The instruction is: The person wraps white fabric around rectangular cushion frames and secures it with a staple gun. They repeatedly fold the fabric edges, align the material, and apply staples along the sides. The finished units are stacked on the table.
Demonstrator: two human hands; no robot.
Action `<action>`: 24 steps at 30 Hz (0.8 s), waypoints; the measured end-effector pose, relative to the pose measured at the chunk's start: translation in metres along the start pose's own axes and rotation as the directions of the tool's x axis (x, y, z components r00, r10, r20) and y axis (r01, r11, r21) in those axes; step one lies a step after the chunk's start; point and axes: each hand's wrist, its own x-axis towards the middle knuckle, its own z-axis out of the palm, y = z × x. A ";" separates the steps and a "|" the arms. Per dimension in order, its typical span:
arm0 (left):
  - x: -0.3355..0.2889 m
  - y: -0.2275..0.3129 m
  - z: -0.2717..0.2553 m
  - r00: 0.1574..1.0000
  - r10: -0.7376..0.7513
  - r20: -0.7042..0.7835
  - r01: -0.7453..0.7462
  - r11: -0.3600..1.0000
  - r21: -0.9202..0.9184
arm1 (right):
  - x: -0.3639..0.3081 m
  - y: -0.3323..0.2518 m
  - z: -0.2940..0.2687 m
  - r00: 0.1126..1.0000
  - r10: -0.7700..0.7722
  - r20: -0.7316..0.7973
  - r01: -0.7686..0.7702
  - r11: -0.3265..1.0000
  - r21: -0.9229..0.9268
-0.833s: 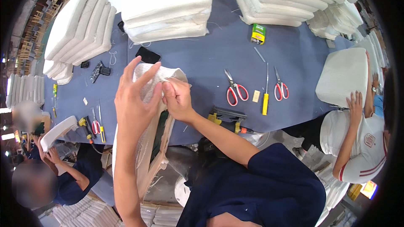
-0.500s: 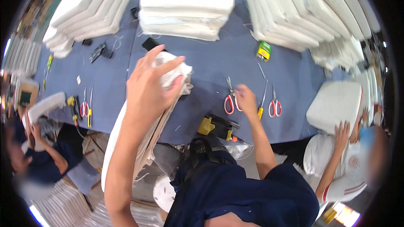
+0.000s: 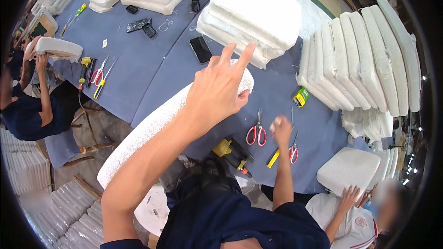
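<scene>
My left hand (image 3: 216,90) grips the far end of a white fabric-covered cushion (image 3: 152,120). Its thumb curls around that end and two fingers stretch out over it. The cushion stands on edge under my left forearm, sloping toward my lap. My right hand (image 3: 282,130) is closed, with a small pale bit at the fingertips too unclear to name. It hovers between red-handled scissors (image 3: 256,133) and a second pair of scissors (image 3: 293,153). Below it lies a yellow-handled tool (image 3: 272,158). A yellow-and-black staple gun (image 3: 233,154) rests at the table's near edge.
Cushion stacks (image 3: 254,14) line the far side, with another upright row (image 3: 355,62) at right. A black phone (image 3: 200,50) and a green-yellow box (image 3: 300,97) lie on the blue-grey table (image 3: 157,94). Co-workers handle cushions at left (image 3: 60,48) and right (image 3: 346,168).
The view has turned left. The cushion has rolled in my left hand, so its smooth white side shows instead of the ragged underside. My right hand has moved slightly away from the nearer scissors.
</scene>
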 end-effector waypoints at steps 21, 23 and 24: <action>0.005 -0.001 -0.002 0.967 -0.245 0.064 0.247 0.969 -0.027 | 0.037 -0.366 -0.021 0.584 -0.745 0.323 0.666 0.667 0.334; 0.007 0.001 -0.006 0.955 -0.288 0.076 0.290 0.957 -0.021 | 0.039 -0.364 -0.019 0.581 -0.748 0.321 0.653 0.663 0.366; 0.007 0.001 -0.006 0.948 -0.309 0.081 0.312 0.950 -0.019 | 0.039 -0.364 -0.018 0.588 -0.742 0.322 0.638 0.670 0.380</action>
